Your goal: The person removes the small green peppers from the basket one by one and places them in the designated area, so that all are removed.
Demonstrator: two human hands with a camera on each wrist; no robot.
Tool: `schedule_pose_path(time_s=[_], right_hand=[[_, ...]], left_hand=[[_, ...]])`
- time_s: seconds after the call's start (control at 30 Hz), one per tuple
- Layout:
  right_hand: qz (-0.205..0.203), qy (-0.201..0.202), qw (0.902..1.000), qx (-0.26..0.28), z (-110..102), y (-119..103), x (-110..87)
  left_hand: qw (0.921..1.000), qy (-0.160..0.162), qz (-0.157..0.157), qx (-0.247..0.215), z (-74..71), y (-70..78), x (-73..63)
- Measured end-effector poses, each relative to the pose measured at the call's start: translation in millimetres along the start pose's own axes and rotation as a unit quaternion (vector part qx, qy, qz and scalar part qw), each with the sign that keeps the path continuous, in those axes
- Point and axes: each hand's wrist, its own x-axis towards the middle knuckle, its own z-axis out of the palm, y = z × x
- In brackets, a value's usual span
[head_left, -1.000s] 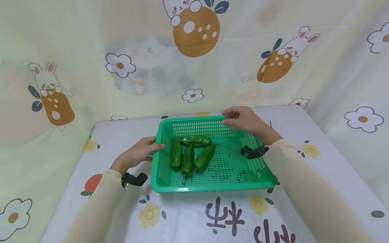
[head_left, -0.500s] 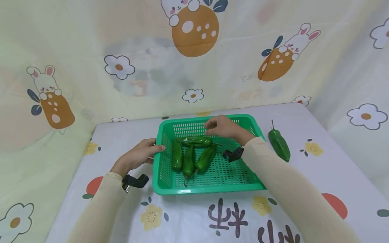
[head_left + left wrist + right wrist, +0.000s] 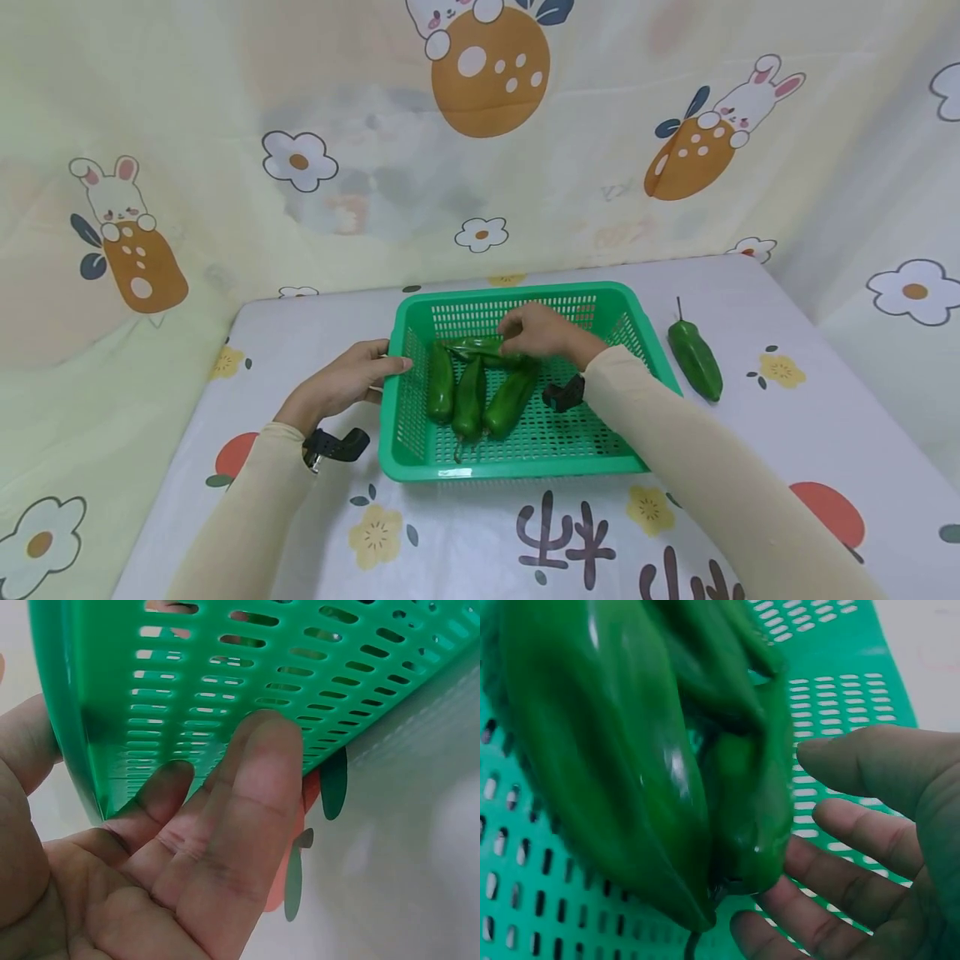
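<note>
Several green peppers lie in the left half of a green plastic basket with slotted walls. My left hand holds the basket's left rim, thumb over the edge; in the left wrist view its fingers rest against the outer wall. Inside the basket, my right hand is at the right end of the pepper lying crosswise at the back. Seen from the right wrist, the fingers reach the pepper's end, relaxed, with the thumb apart from it.
One more green pepper lies on the table outside the basket, to its right, stem pointing away. A patterned cloth covers the table. Behind it hangs a curtain printed with rabbits and flowers.
My right hand has moved left and down from the basket's back right rim to the crosswise pepper, bringing the pepper outside into view. My left hand has stayed on the rim.
</note>
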Motion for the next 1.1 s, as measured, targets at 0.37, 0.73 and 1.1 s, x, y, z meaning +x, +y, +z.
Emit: schedule_pose_path(time_s=[0.37, 0.73, 1.1], right_hand=[[0.014, -0.006, 0.9995, -0.028, 12, -1, 5.4], [0.022, -0.008, 0.9990, -0.038, 9, 0, 0.5], [0.016, 0.008, 0.9996, -0.020, -10, 0, -17.1]], left_hand=[[1.0000, -0.002, 0.000, -0.003, -0.6, 0.2, 0.5], [1.0000, -0.001, -0.005, 0.001, 1.7, 2.5, 0.0], [0.9999, 0.003, -0.013, 0.004, 2.4, 3.6, -0.1]])
